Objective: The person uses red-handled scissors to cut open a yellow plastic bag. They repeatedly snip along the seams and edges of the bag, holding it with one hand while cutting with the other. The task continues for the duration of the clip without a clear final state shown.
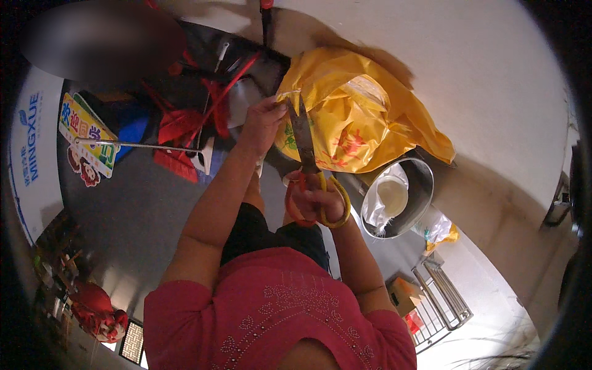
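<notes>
My right hand [324, 202] grips a pair of scissors [303, 142] by the loops, one red and one yellow. The dark blades point away from me and stand slightly apart. At their tips, my left hand [264, 118] is closed in a pinch on a thin pale strip [288, 94]. Whether that strip belongs to the yellow plastic bag behind it, I cannot tell. The large, crumpled yellow plastic bag [370, 123] bulges just beyond the scissors, with red and green print on it.
Right of the bag stands a metal bucket [422, 200] holding white plastic and a round pale vessel. Red brooms and dustpans [180, 125] crowd the far left, beside a colourful sign [92, 139]. A metal rack [447, 296] is at the lower right, near a cardboard box [404, 296].
</notes>
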`<state>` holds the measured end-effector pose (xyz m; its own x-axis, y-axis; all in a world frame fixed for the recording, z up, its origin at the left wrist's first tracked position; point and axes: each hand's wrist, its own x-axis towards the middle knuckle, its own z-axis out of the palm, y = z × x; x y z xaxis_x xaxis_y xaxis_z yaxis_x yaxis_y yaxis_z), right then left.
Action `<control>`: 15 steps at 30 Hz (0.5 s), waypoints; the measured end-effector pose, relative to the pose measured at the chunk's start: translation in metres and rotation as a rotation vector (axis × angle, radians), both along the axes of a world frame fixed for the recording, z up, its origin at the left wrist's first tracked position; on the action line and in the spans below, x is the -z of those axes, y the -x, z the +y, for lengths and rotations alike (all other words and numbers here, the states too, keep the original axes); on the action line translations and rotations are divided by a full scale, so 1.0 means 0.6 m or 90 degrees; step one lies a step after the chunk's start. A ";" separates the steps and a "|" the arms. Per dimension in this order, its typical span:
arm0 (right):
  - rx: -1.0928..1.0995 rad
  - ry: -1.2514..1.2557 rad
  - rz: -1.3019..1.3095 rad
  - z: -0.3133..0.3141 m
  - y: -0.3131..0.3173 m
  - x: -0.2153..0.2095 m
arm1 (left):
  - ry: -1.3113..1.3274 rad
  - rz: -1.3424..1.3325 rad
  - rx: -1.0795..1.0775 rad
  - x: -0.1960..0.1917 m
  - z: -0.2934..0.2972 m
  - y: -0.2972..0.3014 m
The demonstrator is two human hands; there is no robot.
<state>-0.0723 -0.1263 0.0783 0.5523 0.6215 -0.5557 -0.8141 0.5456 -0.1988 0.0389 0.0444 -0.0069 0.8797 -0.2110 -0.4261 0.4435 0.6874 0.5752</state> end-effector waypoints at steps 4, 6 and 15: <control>0.001 -0.016 0.054 0.006 -0.006 -0.008 | 0.015 -0.001 -0.003 0.003 0.003 0.002; 0.002 -0.048 0.047 0.005 -0.007 0.002 | 0.037 0.004 -0.009 -0.003 0.000 0.002; 0.035 -0.022 0.009 0.016 -0.016 0.013 | 0.043 0.028 -0.013 0.008 -0.002 0.009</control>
